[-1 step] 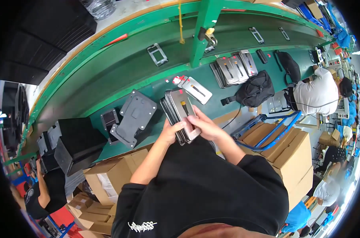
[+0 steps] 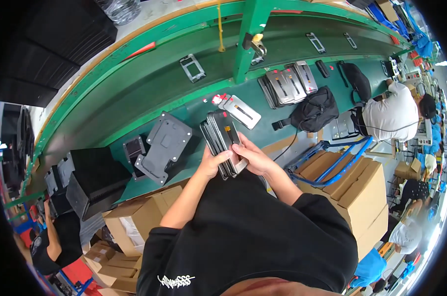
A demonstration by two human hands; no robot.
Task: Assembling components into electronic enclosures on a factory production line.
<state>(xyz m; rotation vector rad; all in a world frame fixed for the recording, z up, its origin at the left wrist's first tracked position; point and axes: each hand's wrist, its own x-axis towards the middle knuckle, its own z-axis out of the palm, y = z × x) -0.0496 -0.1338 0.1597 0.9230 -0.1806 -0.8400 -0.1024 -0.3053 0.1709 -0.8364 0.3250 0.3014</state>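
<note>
A stack of flat, metal-backed panels (image 2: 218, 133) stands tilted in front of my chest, held in both hands. The top panel has a short dark ribbon with a yellow-orange part and a red mark near its upper end. My left hand (image 2: 211, 163) is closed on the stack's lower left side, thumb across the near end. My right hand (image 2: 254, 155) grips the right side, its thumb pressing on the top panel near the ribbon. Beyond the stack, a similar silver panel (image 2: 243, 113) lies on the green bench (image 2: 194, 106), beside some red-and-white scraps (image 2: 218, 99).
More silver panels (image 2: 285, 86) are stacked at the right, by a black bag (image 2: 315, 109). A grey bracket plate (image 2: 164, 148) and a black bin (image 2: 95, 180) sit left. Cardboard boxes (image 2: 359, 190) (image 2: 134, 217) and a blue trolley handle (image 2: 349, 163) flank me. A person in white (image 2: 391, 113) works at right.
The stack has tilted slightly in my hands, and its top panel looks darker. My grip is otherwise the same. The whole view has shifted a little.
</note>
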